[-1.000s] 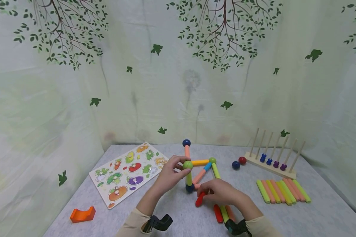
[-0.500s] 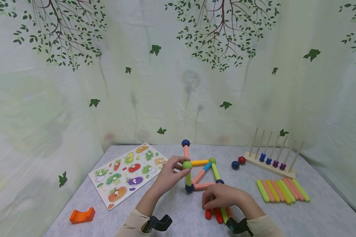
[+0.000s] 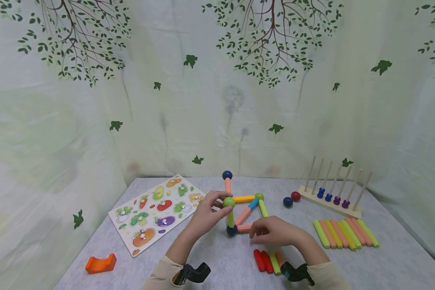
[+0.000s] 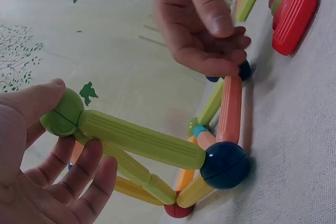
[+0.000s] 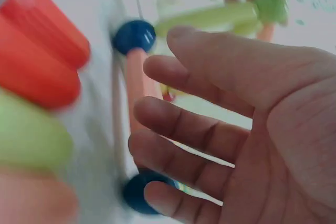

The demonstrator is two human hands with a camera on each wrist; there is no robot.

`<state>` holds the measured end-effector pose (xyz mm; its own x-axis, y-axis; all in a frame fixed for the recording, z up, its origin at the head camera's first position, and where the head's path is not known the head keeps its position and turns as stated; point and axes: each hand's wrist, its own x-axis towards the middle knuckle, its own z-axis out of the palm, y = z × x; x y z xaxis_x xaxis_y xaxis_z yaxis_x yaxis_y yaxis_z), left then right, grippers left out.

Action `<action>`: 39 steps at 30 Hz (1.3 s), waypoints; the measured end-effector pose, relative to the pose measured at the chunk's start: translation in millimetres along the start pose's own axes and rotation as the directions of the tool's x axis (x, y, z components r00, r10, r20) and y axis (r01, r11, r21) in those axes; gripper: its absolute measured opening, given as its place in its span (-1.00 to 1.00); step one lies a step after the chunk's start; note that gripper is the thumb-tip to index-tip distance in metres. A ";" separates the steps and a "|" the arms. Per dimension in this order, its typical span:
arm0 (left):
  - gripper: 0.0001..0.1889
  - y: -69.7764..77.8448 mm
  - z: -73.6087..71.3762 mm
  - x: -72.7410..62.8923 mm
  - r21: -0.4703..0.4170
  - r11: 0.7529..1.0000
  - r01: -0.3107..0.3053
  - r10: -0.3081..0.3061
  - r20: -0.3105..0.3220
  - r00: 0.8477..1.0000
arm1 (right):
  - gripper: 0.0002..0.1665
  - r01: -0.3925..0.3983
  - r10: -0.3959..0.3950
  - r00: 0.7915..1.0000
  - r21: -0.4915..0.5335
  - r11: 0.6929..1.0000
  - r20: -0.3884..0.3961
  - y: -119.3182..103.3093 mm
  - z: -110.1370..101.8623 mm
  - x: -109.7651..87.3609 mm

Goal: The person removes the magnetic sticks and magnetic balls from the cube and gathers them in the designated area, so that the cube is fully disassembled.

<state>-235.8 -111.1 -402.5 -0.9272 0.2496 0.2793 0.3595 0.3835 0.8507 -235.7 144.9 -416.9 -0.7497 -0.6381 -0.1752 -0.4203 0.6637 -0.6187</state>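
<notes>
My left hand pinches a green ball between thumb and fingers. From that ball a light green magnetic rod runs down to a dark blue ball on the table. These belong to a frame of rods and balls, with a salmon rod along its near side. Over that near side, my right hand hovers with loosely bent fingers, holding nothing. Nearer to me, two red rods lie beside a green rod and a salmon rod, partly hidden by the right wrist camera.
A vegetable puzzle board lies on the left, with an orange curved block in front of it. On the right are a row of rods, a pegged wooden stand, a blue ball and a red ball.
My right hand carried a red rod toward me, laid it beside the other red rod and let go. It then rose away toward the frame. The left hand kept its place.
</notes>
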 end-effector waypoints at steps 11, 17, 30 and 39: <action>-0.66 0.1 3.8 -1.6 -0.005 1.000 -0.023 0.023 0.017 1.000 | -0.85 -0.106 0.116 0.988 0.100 0.989 -0.105 32.7 -13.5 -2.8; -0.61 8.2 12.2 -4.6 -0.004 0.996 -0.085 0.085 0.093 0.992 | -0.78 -0.145 0.157 0.957 0.066 0.987 -0.245 45.8 -12.1 -1.1; -0.51 17.7 19.5 -8.6 -0.012 0.994 -0.107 0.107 0.226 0.968 | -0.50 -0.120 0.127 0.941 0.042 0.992 -0.312 42.4 -6.8 0.4; -0.55 0.0 0.1 2.0 0.063 0.992 -0.113 0.126 -0.259 0.958 | -0.82 -0.023 0.036 0.994 0.130 0.991 -0.104 17.1 3.2 11.1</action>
<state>-237.6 -110.5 -402.0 -0.8698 0.0568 0.4902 0.4683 0.4083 0.7836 -249.6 147.9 -431.9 -0.8137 -0.5694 -0.1169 -0.3331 0.6216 -0.7090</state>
